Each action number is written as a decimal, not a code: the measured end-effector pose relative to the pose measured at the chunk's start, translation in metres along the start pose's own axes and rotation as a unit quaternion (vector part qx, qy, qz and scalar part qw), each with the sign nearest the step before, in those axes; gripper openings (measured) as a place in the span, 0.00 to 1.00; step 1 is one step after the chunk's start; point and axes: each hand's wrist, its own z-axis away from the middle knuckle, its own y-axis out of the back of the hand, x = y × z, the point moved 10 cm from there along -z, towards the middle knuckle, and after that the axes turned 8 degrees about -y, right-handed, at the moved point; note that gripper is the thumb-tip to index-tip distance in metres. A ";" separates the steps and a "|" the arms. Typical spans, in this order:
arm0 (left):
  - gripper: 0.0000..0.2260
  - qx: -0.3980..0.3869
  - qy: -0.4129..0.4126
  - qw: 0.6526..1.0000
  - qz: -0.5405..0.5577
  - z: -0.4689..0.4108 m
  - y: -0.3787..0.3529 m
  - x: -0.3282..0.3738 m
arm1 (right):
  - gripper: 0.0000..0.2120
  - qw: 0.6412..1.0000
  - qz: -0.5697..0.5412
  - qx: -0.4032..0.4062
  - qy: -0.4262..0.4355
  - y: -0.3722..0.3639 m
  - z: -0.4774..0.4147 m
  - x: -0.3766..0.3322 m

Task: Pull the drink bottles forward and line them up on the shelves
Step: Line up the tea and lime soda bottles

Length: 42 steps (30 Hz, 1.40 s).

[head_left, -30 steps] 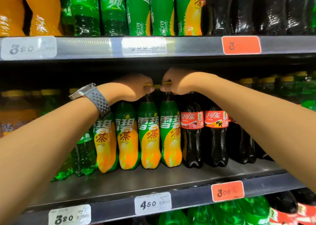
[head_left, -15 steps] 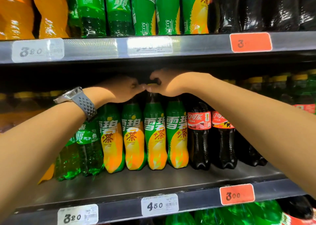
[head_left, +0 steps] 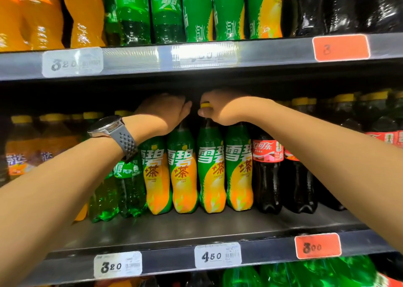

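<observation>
Several green-and-yellow tea soda bottles stand in a row on the middle shelf, set back from its front edge. My left hand, with a watch on the wrist, reaches over the tops of the left bottles; its fingers are hidden behind them. My right hand grips the yellow cap of a green-and-yellow bottle. Dark cola bottles with red labels stand just right of the row.
Clear green bottles and orange ones stand at the left. More yellow-capped bottles sit deep at the right. The upper shelf hangs low over my hands. Price tags line the front rail.
Both hands have shifted slightly along the bottle tops, and the right hand now shows a yellow cap in its grip. The camera has moved a little closer.
</observation>
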 end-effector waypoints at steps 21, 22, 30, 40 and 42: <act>0.18 0.021 0.037 0.989 0.139 0.010 0.013 -0.019 | 0.11 0.995 -0.067 0.023 0.068 0.013 -0.003 -0.048; 0.18 0.015 0.040 0.990 0.133 0.012 0.013 -0.025 | 0.13 0.995 -0.067 0.014 0.072 0.010 -0.004 -0.054; 0.15 -0.059 0.060 0.995 0.050 0.032 -0.013 -0.046 | 0.15 0.996 -0.070 0.035 0.043 0.002 -0.010 -0.057; 0.14 -0.050 0.068 0.996 0.043 0.032 -0.007 -0.047 | 0.18 0.999 -0.049 -0.006 0.013 -0.001 -0.013 -0.057; 0.15 -0.044 0.069 0.994 0.073 0.032 -0.001 -0.050 | 0.18 1.000 -0.023 -0.014 0.014 0.002 -0.015 -0.066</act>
